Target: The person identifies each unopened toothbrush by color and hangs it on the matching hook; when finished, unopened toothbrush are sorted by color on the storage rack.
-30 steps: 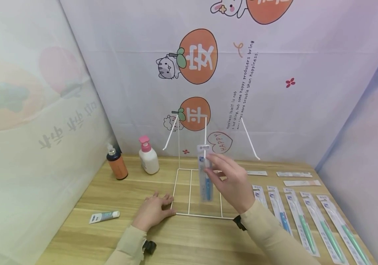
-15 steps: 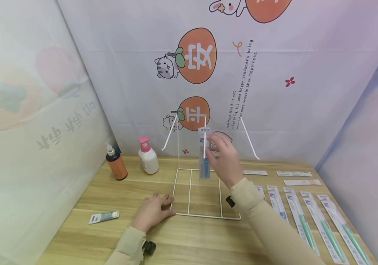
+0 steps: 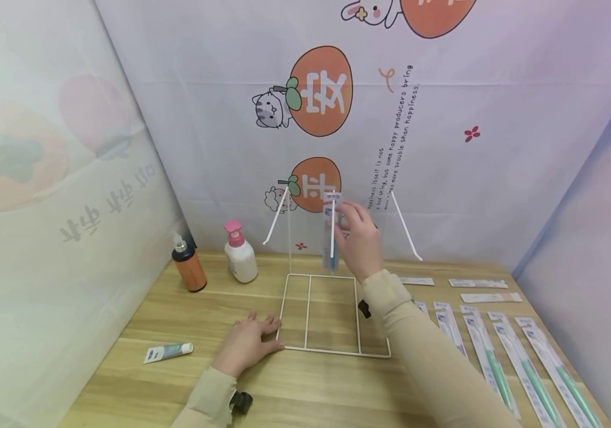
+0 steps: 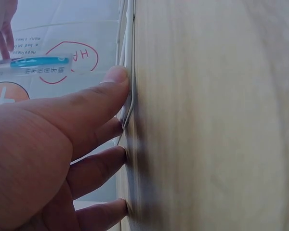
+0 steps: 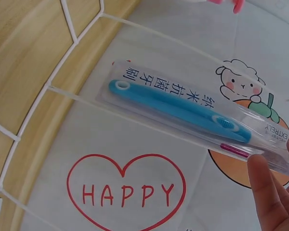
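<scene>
My right hand pinches a packaged blue toothbrush by the side of its clear pack, near the top. The pack hangs upright at the middle prong of a white wire rack, and that prong crosses in front of it in the head view. My left hand rests on the table at the front left corner of the rack's base. In the left wrist view its thumb touches the base wire, while the other fingertips stand on the wood.
Two more prongs slant out, a left prong and a right prong. Several packaged toothbrushes lie at right, with flat narrow packets behind. At left are an orange bottle, a white pump bottle and a tube.
My right hand has raised the toothbrush pack and moved it back along the middle prong toward the rear of the rack. The left hand has stayed at the rack's corner.
</scene>
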`<state>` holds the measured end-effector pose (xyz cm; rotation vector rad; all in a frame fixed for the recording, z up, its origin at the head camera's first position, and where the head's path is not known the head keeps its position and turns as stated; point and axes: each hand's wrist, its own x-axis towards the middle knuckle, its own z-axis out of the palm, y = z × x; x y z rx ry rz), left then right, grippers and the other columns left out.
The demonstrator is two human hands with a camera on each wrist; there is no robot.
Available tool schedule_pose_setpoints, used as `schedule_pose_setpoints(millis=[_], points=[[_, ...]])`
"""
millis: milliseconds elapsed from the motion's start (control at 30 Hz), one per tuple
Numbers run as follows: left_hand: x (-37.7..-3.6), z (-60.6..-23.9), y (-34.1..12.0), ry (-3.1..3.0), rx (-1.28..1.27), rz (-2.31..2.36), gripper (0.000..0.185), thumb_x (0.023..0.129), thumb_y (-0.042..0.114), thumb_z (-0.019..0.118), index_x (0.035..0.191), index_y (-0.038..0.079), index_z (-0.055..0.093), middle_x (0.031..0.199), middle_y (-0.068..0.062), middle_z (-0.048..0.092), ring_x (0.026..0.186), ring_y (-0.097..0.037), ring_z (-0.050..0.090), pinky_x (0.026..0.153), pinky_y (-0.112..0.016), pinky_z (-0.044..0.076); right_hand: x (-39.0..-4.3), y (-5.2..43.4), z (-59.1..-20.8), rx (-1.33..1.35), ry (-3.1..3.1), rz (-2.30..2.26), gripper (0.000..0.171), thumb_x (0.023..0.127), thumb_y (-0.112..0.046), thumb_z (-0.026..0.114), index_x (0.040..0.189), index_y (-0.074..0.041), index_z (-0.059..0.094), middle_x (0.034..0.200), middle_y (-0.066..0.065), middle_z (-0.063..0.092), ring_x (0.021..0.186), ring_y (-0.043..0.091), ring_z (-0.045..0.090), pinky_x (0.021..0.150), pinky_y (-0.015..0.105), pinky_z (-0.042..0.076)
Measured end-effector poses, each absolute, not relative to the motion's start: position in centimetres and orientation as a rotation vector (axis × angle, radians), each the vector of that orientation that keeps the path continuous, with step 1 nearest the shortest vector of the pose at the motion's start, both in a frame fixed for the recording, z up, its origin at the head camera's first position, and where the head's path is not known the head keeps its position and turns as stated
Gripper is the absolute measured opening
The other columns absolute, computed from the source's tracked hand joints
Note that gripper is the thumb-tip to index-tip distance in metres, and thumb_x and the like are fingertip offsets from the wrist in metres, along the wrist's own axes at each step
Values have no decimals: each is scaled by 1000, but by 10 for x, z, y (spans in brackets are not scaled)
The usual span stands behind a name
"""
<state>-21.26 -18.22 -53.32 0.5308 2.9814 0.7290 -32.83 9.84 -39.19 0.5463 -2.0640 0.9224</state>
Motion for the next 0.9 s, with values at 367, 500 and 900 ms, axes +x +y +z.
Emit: schedule_pose_setpoints(millis=[367, 500, 900], points=[[-211, -531, -181, 2983, 530, 721, 57, 93, 45, 84, 141, 14, 74, 148, -12, 66, 144, -60, 44, 110, -81, 36, -335, 100, -392, 521, -2082, 907, 37, 94, 3, 80, 128, -2, 67, 136, 17, 66, 95, 33, 79, 83, 37, 66], [-211, -529, -181, 2983, 527, 718, 58, 93, 45, 84, 141, 14, 74, 147, -13, 66, 145, -60, 44, 110, -81, 36, -337, 100, -393, 522, -2085, 909, 37, 95, 2, 80, 129, -3, 66, 136, 17, 65, 96, 33, 79, 81, 40, 66], [-209, -530, -180, 2995, 529, 697, 59, 93, 47, 83, 140, 14, 74, 147, -11, 66, 144, -60, 44, 110, -81, 37, -331, 110, -396, 587, -2064, 976, 44, 94, 2, 82, 134, -2, 66, 135, 17, 66, 100, 37, 78, 85, 39, 66]])
